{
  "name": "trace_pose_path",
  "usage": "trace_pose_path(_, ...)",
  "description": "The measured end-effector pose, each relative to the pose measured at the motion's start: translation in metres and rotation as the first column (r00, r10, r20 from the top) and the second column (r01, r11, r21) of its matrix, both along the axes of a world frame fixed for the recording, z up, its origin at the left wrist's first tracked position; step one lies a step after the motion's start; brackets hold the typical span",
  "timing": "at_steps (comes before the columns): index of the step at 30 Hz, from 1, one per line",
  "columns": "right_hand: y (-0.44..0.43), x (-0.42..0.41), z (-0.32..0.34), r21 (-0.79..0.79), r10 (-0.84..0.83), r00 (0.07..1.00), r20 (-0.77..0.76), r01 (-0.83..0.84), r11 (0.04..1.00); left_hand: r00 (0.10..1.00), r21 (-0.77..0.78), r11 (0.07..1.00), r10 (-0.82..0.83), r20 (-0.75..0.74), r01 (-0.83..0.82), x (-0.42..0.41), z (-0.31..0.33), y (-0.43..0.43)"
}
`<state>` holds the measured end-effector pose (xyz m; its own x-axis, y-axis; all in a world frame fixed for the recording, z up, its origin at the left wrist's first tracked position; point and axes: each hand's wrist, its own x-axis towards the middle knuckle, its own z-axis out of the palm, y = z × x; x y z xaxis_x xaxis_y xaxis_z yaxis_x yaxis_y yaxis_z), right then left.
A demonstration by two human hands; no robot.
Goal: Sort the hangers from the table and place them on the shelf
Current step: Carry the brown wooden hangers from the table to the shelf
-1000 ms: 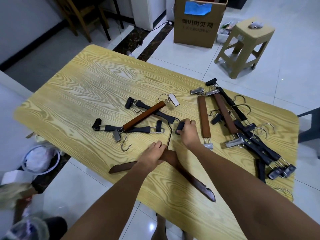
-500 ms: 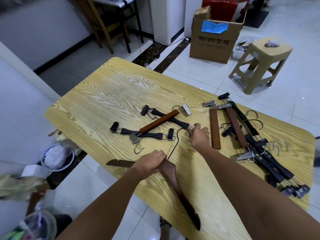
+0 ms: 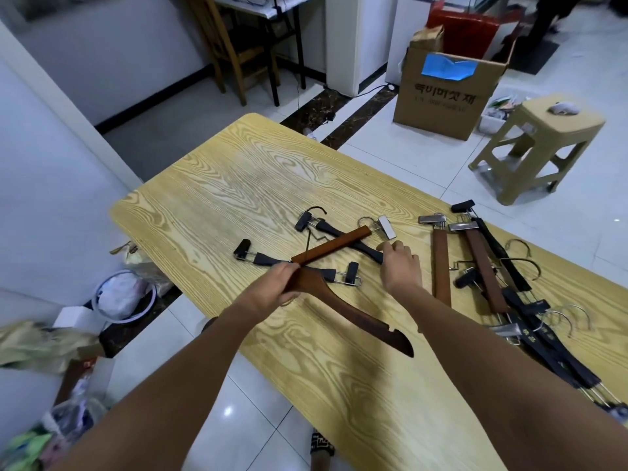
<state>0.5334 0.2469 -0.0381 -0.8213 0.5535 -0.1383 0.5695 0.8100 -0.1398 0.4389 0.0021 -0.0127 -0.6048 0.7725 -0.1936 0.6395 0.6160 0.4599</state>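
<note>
My left hand (image 3: 275,288) grips a dark wooden coat hanger (image 3: 356,317) at its neck. One arm of it slants toward me and its thin hook (image 3: 314,212) reaches away over a crossed cluster. That cluster is a brown clip bar hanger (image 3: 334,247) lying over two black clip hangers (image 3: 263,259). My right hand (image 3: 402,266) covers and holds the right end of the upper black clip hanger (image 3: 368,253). To the right lies a pile of brown bar hangers (image 3: 441,266) and black clip hangers (image 3: 543,341). All of this sits on the yellow wood-grain table (image 3: 238,185).
On the floor beyond the table stand a cardboard box (image 3: 438,100), a beige plastic stool (image 3: 543,144) and a wooden chair (image 3: 234,45). A white basin (image 3: 122,297) and bags lie on the floor at the left. The table's near edge runs just under my forearms.
My left hand has raised the wooden coat hanger and swung it, so its hook now lies over the crossed cluster. My right hand stays at the black hanger's end. My view has tilted up.
</note>
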Motion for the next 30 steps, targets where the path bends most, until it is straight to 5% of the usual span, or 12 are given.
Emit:
trace_pose_path(8,-0.004,-0.051,-0.012,0.070,0.240,0.971,0.014,-0.241,0.968,0.998,-0.014,0.999,-0.041,-0.053,0.040,-0.046,-0.007,-0.014)
trace_pose_path(17,0.000,-0.101,-0.030,0.198,0.426,0.878,0.218,-0.467,0.862,0.997,-0.029,0.998,-0.059,-0.044,0.058,-0.084,-0.016,-0.027)
trace_pose_path(30,-0.006,-0.095,-0.022,0.248,0.594,0.804,0.039,-0.583,0.773,0.983,0.031,0.991,-0.126,-0.133,0.131,-0.111,-0.004,-0.028)
